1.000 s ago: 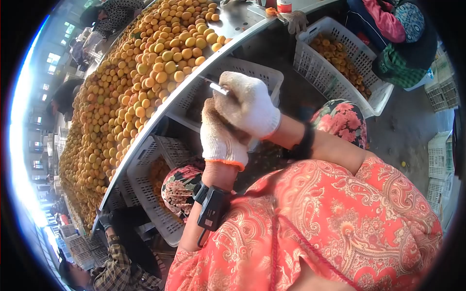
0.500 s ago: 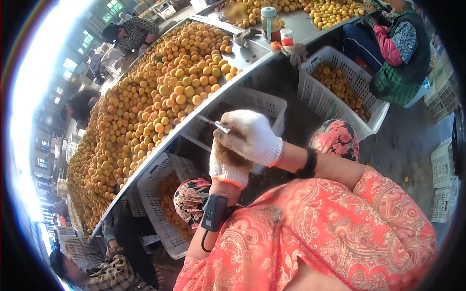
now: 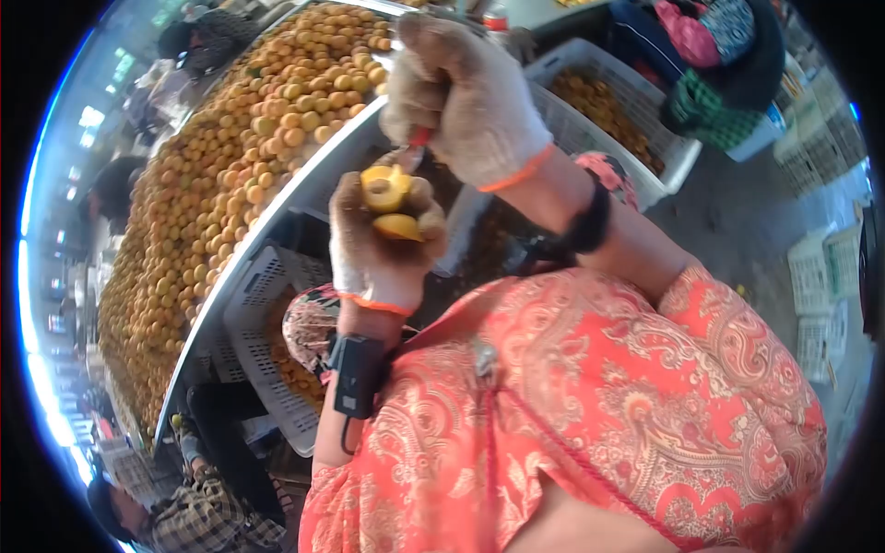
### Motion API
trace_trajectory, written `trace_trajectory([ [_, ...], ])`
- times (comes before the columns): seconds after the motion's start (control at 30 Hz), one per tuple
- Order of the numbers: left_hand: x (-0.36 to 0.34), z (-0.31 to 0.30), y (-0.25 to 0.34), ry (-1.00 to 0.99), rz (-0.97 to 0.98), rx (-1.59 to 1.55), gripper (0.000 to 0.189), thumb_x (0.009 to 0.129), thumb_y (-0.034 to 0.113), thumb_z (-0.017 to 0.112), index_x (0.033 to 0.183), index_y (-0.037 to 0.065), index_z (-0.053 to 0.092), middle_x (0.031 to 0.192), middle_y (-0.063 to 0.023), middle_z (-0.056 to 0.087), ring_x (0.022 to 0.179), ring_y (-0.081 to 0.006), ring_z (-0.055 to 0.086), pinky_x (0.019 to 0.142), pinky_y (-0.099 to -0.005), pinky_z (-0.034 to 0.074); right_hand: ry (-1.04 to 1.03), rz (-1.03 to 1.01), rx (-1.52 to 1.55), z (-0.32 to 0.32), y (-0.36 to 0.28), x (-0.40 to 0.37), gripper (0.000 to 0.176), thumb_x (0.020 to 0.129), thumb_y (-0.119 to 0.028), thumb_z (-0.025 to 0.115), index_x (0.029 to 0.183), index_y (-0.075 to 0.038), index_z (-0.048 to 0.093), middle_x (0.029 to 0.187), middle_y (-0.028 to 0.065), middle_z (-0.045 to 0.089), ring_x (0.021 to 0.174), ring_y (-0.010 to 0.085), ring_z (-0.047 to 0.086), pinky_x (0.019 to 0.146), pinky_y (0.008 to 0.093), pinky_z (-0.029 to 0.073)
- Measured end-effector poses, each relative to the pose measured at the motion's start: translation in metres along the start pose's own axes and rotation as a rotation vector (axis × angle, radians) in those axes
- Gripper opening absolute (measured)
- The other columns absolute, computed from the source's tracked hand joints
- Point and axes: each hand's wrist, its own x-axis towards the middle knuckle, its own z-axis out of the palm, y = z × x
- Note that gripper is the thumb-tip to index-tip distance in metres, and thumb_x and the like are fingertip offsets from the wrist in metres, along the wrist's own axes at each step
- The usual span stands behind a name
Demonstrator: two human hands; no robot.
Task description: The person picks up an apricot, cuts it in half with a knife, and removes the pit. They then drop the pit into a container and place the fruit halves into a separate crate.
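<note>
My left hand [image 3: 376, 263], in a stained white glove, is closed around a split apricot [image 3: 398, 227], its yellow cut flesh facing up. The upper half shows a brownish spot, perhaps the pit. Just above it my right hand [image 3: 475, 106], also gloved, is closed on a small knife [image 3: 419, 137]. Only a bit of the red handle and a short metal blade show below the fist, the blade tip close to the fruit.
A metal-edged table [image 3: 304, 170] heaped with apricots [image 3: 230, 175] runs along the left. Beneath and beside it stand white crates [image 3: 249, 323] with fruit pieces. Another crate [image 3: 678, 170] lies right of my hands. Co-workers sit at upper right [image 3: 728, 83] and lower left [image 3: 207, 507].
My hands, pressed together before, are now apart. The right has risen with the knife; the left has moved slightly left and turned, showing the split apricot. The whole view has shifted.
</note>
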Motion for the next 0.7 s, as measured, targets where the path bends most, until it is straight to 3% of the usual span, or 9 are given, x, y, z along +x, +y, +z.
trace_trajectory([
  [0.03, -0.002, 0.006, 0.0, 0.024, -0.011, -0.019, 0.045, 0.094, 0.051, 0.055, 0.119, 0.014, 0.056, 0.088, -0.0065, 0.058, 0.07, -0.0207, 0.053, 0.059, -0.0314, 0.044, 0.083, 0.007, 0.043, 0.007, -0.001, -0.002, 0.032, 0.093, -0.02, 0.064, 0.065, -0.013, 0.048, 0.052, -0.0006, 0.043, 0.042, 0.0124, 0.041, 0.041, 0.0304, 0.035],
  [0.1, -0.003, 0.006, -0.001, 0.017, -0.028, -0.004, 0.044, 0.094, 0.051, 0.055, 0.117, 0.014, 0.057, 0.088, -0.0064, 0.057, 0.07, -0.021, 0.053, 0.059, -0.0316, 0.044, 0.115, 0.008, 0.063, 0.008, 0.003, -0.007, 0.031, 0.092, -0.018, 0.064, 0.066, -0.013, 0.048, 0.053, -0.0007, 0.044, 0.041, 0.0119, 0.041, 0.041, 0.0301, 0.036],
  [0.17, -0.005, 0.011, -0.003, 0.011, -0.026, 0.016, 0.042, 0.094, 0.051, 0.055, 0.115, 0.015, 0.057, 0.088, -0.0064, 0.057, 0.07, -0.0213, 0.052, 0.059, -0.0318, 0.044, 0.119, 0.003, -0.076, 0.008, 0.0, -0.008, 0.036, 0.098, -0.026, 0.057, 0.067, -0.011, 0.045, 0.054, 0.0023, 0.041, 0.043, 0.0166, 0.044, 0.044, 0.0327, 0.042],
  [0.23, -0.007, 0.022, -0.008, 0.128, 0.04, 0.059, 0.038, 0.093, 0.047, 0.055, 0.111, 0.014, 0.058, 0.084, -0.008, 0.055, 0.067, -0.0219, 0.049, 0.054, -0.0301, 0.037, 0.13, 0.007, 0.003, 0.004, 0.004, -0.006, 0.034, 0.098, -0.024, 0.058, 0.068, -0.01, 0.048, 0.054, 0.0027, 0.041, 0.042, 0.0172, 0.043, 0.042, 0.0317, 0.04],
  [0.33, -0.006, 0.028, -0.01, 0.201, 0.041, 0.096, 0.039, 0.093, 0.049, 0.055, 0.108, 0.013, 0.059, 0.083, -0.0079, 0.057, 0.065, -0.0224, 0.05, 0.052, -0.0306, 0.036, 0.168, 0.0, 0.028, 0.002, 0.009, -0.005, 0.032, 0.097, -0.024, 0.059, 0.07, -0.009, 0.051, 0.054, 0.0026, 0.042, 0.041, 0.0168, 0.042, 0.042, 0.0305, 0.038],
  [0.47, -0.002, 0.026, -0.012, 0.133, 0.032, 0.156, 0.039, 0.093, 0.05, 0.054, 0.104, 0.013, 0.059, 0.081, -0.0081, 0.057, 0.062, -0.0233, 0.052, 0.05, -0.0316, 0.037, 0.204, -0.037, 0.039, 0.002, 0.006, -0.007, 0.031, 0.098, -0.024, 0.059, 0.072, -0.01, 0.052, 0.054, 0.0017, 0.041, 0.042, 0.0153, 0.04, 0.042, 0.0295, 0.036],
  [0.53, 0.002, 0.026, -0.017, 0.215, 0.13, 0.313, 0.04, 0.094, 0.05, 0.054, 0.104, 0.011, 0.059, 0.078, -0.0087, 0.058, 0.06, -0.0242, 0.054, 0.049, -0.0326, 0.04, 0.236, -0.003, 0.069, 0.007, 0.002, -0.01, 0.03, 0.098, -0.026, 0.058, 0.074, -0.01, 0.052, 0.055, 0.0007, 0.041, 0.042, 0.0138, 0.038, 0.042, 0.0298, 0.036],
  [0.67, -0.001, 0.022, -0.023, 0.1, 0.344, 0.715, 0.026, 0.094, 0.02, 0.053, 0.115, 0.004, 0.051, 0.073, -0.0095, 0.054, 0.056, -0.0207, 0.054, 0.048, -0.031, 0.043, 0.192, 0.07, 0.14, 0.0, 0.009, -0.01, 0.03, 0.099, -0.028, 0.058, 0.074, -0.012, 0.052, 0.058, -0.0018, 0.04, 0.045, 0.0116, 0.038, 0.042, 0.0293, 0.031],
  [0.7, -0.001, 0.023, -0.024, 0.098, 0.351, 0.718, 0.026, 0.094, 0.02, 0.053, 0.115, 0.004, 0.051, 0.073, -0.0095, 0.054, 0.056, -0.0207, 0.054, 0.048, -0.031, 0.043, 0.185, 0.068, 0.141, -0.001, 0.01, -0.01, 0.03, 0.099, -0.028, 0.058, 0.074, -0.012, 0.052, 0.058, -0.0018, 0.04, 0.045, 0.0116, 0.038, 0.042, 0.0293, 0.031],
])
